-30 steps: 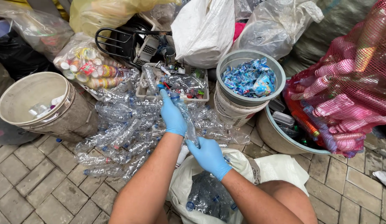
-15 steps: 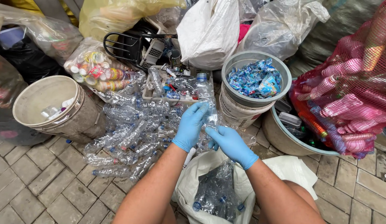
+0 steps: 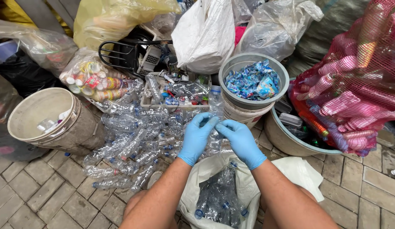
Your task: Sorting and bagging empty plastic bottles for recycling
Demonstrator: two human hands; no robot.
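My left hand (image 3: 196,138) and my right hand (image 3: 240,142), both in blue gloves, meet on one clear plastic bottle (image 3: 215,104) that stands up between the fingertips. Each hand pinches it near its lower part. Just below the hands lies an open white sack (image 3: 218,195) with several crushed clear bottles inside. To the left, a pile of clear bottles (image 3: 134,144) spreads over the paving.
A grey bucket (image 3: 279,72) of blue labels stands right of the hands. A dirty white bucket (image 3: 72,123) sits at the left. A red net bag (image 3: 358,85) of pink bottles hangs over a basin (image 3: 276,138). A shallow crate (image 3: 146,101), a bag of small bottles (image 3: 89,80) and plastic bags lie behind.
My hands have come together on the bottle, the left dropping lower and the right rising to meet it. The view has shifted a little to the left and closer.
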